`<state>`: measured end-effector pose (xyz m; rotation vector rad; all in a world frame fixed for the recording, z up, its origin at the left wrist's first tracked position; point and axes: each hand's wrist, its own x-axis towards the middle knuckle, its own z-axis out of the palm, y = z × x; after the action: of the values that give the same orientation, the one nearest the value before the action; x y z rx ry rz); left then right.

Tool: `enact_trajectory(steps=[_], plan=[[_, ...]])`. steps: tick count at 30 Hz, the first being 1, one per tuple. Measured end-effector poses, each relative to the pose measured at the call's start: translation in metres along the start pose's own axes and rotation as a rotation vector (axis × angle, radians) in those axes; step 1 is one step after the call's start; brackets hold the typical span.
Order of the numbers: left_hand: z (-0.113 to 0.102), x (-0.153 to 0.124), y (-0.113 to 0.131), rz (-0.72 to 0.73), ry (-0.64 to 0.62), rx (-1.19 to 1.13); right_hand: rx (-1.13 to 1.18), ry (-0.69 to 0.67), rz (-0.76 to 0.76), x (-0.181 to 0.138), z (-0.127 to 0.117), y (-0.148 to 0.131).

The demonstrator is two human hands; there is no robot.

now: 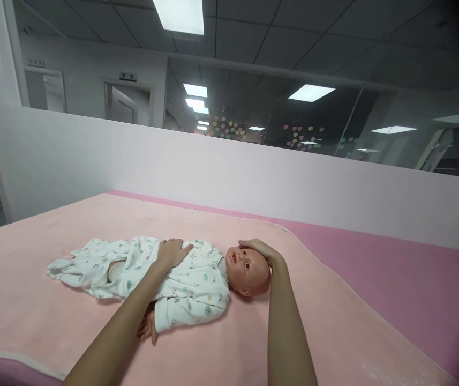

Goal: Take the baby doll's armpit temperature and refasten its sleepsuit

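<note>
Fingers: left hand [173,252] flat, fingers together on doll [197,281] chest; right hand [262,250] curved over doll head.
Doll: lies on pink blanket [52,305].

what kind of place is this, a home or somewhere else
Probably an office set up for baby-care practice, not a home: a baby doll lies on a pink blanket by a low white partition, with glass walls and ceiling light panels behind.
</note>
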<state>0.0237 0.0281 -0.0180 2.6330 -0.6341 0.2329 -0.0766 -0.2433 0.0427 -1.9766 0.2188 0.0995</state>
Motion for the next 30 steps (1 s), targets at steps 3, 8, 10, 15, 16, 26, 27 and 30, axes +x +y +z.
enact_trajectory(steps=[3,8,10,15,16,26,27,30], plan=[[-0.0005,-0.0003,-0.0001,0.005,-0.001,0.006,-0.006,-0.005,0.035,-0.0037,0.0006,-0.0039],[-0.0024,-0.002,0.001,0.009,-0.008,0.015,0.018,-0.003,0.025,-0.002,-0.0002,-0.0023],[-0.0033,-0.0026,0.0016,0.006,-0.009,0.015,0.031,-0.004,0.021,0.0003,-0.0006,0.0007],[-0.0051,-0.0038,0.0025,0.004,-0.016,0.012,0.048,-0.011,0.033,0.0024,-0.0014,0.0052],[-0.0053,-0.0039,0.0025,0.005,-0.016,0.013,0.046,-0.012,0.039,0.0022,-0.0016,0.0051],[-0.0034,-0.0022,0.0015,-0.004,-0.013,0.003,0.083,-0.044,0.077,-0.0006,-0.001,0.0039],[-0.0027,-0.0019,0.0011,-0.001,-0.008,-0.002,0.081,-0.044,0.077,-0.0011,-0.0009,0.0039],[-0.0008,-0.0013,-0.0003,0.013,0.005,-0.005,0.07,-0.03,0.065,-0.0024,-0.0008,0.0034]])
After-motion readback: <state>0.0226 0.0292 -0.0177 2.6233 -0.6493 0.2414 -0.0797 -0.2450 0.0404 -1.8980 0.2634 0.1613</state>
